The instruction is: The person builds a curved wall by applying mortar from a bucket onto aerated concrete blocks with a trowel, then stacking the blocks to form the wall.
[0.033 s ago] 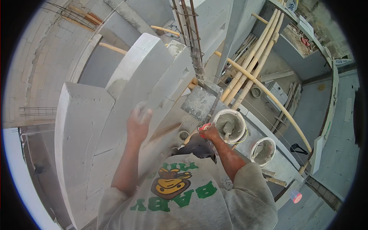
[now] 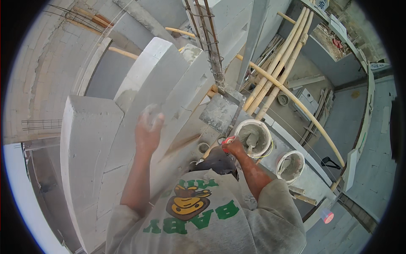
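My left hand (image 2: 148, 130) is at the face of a pale grey block wall (image 2: 146, 95); its whitish fingers are blurred but look stretched out, thumb apart. Whether they touch the wall is hard to tell. My right hand (image 2: 236, 147) is closed round the red handle of a tool (image 2: 227, 142); the rest of this tool is not clear. Just beyond that hand stands a white bucket (image 2: 270, 142) of wet grey mortar (image 2: 244, 132), a mortar-coated tool sticking in it. The left end of the wall is a large block (image 2: 86, 139) with a thin joint beside it.
A second white bucket (image 2: 302, 163), smeared with mortar, stands to the right on the grey platform (image 2: 275, 161). Bamboo poles (image 2: 277, 70) cross behind the buckets. Upright steel bars (image 2: 207, 31) rise at the wall's far end. A lower floor (image 2: 302, 70) with planks shows beyond.
My left hand has shifted slightly left and up along the wall. The large left block's top has dropped a little in the picture. My right hand stays almost still.
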Action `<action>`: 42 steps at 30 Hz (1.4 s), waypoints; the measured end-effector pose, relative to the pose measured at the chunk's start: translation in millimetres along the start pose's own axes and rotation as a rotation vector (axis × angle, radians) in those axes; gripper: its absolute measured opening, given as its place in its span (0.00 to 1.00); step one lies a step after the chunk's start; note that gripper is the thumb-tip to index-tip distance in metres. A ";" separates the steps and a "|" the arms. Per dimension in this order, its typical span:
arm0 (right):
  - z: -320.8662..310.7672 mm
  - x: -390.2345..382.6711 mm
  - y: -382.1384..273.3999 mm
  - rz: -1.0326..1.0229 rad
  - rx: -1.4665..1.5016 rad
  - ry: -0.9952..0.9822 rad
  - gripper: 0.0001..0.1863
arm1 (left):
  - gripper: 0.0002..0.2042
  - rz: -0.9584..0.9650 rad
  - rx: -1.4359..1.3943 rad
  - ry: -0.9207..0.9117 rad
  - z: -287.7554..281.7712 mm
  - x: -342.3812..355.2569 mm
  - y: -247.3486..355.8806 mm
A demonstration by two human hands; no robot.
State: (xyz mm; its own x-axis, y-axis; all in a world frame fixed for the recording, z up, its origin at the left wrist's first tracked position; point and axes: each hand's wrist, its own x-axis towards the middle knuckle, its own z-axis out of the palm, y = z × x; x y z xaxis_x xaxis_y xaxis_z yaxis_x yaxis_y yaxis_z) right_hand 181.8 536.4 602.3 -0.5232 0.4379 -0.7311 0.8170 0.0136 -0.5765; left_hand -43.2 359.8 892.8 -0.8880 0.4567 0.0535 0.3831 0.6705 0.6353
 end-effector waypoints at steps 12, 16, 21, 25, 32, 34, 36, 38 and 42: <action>-44.6 -7.5 140.8 0.445 -0.142 -0.024 0.50 | 0.42 -0.071 0.614 -0.014 46.6 230.6 24.2; -64.2 -27.9 157.8 0.593 -0.051 -0.194 0.52 | 0.45 0.007 0.825 0.049 67.5 233.0 18.3; -65.0 -21.9 168.1 0.570 -0.169 -0.134 0.50 | 0.45 -0.026 0.816 -0.051 56.8 236.7 41.0; -79.2 8.7 139.6 0.488 -0.085 -0.078 0.50 | 0.45 -0.034 0.742 -0.057 51.9 237.9 50.1; -99.0 32.2 77.7 0.280 0.032 -0.055 0.48 | 0.42 -0.065 0.760 -0.035 43.1 231.6 57.3; -91.4 38.9 83.0 0.278 0.018 -0.004 0.48 | 0.41 -0.065 0.744 -0.041 48.9 232.4 57.7; -87.5 43.6 89.9 0.287 0.016 -0.056 0.49 | 0.41 -0.098 0.778 -0.040 47.2 230.7 58.8; -87.7 44.5 102.6 0.282 0.014 -0.109 0.50 | 0.41 -0.081 0.767 -0.013 47.4 230.5 54.8; -87.8 32.1 130.1 0.356 -0.038 -0.104 0.51 | 0.41 -0.065 0.742 -0.006 48.6 232.3 57.6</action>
State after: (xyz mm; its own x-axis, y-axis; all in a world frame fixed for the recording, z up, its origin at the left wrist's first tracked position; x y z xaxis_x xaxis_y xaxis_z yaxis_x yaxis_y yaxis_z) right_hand 292.6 631.1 535.8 -0.2247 0.3272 -0.9179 0.9598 -0.0885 -0.2665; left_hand -215.0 532.9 904.5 -0.9140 0.4048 0.0277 0.4032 0.9137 -0.0504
